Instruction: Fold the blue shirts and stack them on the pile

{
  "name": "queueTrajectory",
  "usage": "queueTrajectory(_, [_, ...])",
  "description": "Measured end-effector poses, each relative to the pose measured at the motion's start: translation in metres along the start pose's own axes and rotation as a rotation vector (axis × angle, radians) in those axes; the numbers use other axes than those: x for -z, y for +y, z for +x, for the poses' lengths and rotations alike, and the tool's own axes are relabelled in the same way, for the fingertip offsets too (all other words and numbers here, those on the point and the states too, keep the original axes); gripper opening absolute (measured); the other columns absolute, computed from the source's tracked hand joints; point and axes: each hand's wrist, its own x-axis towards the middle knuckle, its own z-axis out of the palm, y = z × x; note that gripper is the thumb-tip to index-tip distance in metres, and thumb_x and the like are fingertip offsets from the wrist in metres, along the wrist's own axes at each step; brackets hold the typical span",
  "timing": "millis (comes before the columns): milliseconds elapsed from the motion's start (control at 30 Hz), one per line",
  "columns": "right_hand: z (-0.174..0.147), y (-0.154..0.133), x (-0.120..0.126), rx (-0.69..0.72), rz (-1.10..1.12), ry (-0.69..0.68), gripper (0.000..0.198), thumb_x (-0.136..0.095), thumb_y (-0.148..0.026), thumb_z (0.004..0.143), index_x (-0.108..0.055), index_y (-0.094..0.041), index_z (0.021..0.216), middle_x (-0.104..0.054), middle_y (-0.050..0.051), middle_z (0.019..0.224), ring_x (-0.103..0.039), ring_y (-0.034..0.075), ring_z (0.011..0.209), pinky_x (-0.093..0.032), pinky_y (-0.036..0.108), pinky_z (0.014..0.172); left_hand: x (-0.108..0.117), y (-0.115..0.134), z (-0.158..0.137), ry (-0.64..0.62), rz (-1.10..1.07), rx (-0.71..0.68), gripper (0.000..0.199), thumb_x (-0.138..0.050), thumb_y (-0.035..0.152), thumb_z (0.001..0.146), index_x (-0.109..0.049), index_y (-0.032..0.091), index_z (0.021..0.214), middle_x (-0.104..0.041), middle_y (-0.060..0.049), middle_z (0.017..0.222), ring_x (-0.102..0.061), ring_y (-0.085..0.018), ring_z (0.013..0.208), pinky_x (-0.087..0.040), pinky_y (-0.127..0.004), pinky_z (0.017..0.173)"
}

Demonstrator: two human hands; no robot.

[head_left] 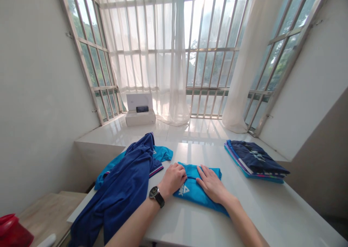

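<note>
A bright blue shirt (194, 189) with a white triangular logo lies folded into a flat rectangle on the white table (174, 225). My left hand (174, 178), with a black-strapped watch at the wrist, has its fingers curled in on the shirt's left edge; the fingertips are partly hidden. Flat on the shirt's right half rests my right hand (211, 183), fingers stretched out. Left of my hands, a loose dark blue garment (122, 189) with striped trim is spread over another bright blue garment (163, 153).
A stack of folded clothes (255, 160), dark navy on top, sits at the table's right. Behind the table, a white box (140, 118) stands on the sill before barred windows and sheer curtains (171, 58). A red object (15, 230) is at the lower left.
</note>
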Motion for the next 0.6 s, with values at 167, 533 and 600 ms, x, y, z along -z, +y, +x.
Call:
queueTrajectory(167, [-0.02, -0.006, -0.003, 0.021, 0.076, 0.066, 0.065, -0.03, -0.055, 0.1, -0.039, -0.016, 0.152, -0.034, 0.015, 0.161, -0.03, 0.029, 0.149, -0.025, 0.051, 0.123, 0.009, 0.016, -0.017, -0.019, -0.002, 0.013, 0.015, -0.063, 0.019, 0.092, -0.07, 0.019, 0.078, -0.069, -0.004, 0.087, -0.06, -0.021, 0.089, -0.049, -0.034, 0.083])
queueTrajectory(533, [-0.098, -0.014, -0.013, 0.062, 0.179, 0.301, 0.049, -0.039, -0.048, 0.1, -0.059, -0.025, 0.138, -0.05, 0.01, 0.152, -0.045, 0.029, 0.141, -0.037, 0.051, 0.118, 0.018, 0.052, -0.013, -0.076, 0.117, -0.053, 0.015, -0.056, 0.017, 0.094, -0.07, 0.016, 0.088, -0.07, -0.012, 0.1, -0.062, -0.027, 0.099, -0.05, -0.043, 0.092])
queueTrajectory(600, [-0.102, -0.018, -0.017, 0.062, 0.197, 0.29, 0.049, -0.036, -0.046, 0.101, -0.059, -0.025, 0.138, -0.054, 0.01, 0.149, -0.051, 0.029, 0.136, -0.04, 0.051, 0.117, 0.01, 0.072, -0.007, -0.058, 0.042, -0.094, 0.019, -0.053, 0.024, 0.097, -0.069, 0.016, 0.105, -0.067, -0.014, 0.12, -0.061, -0.027, 0.113, -0.048, -0.044, 0.1])
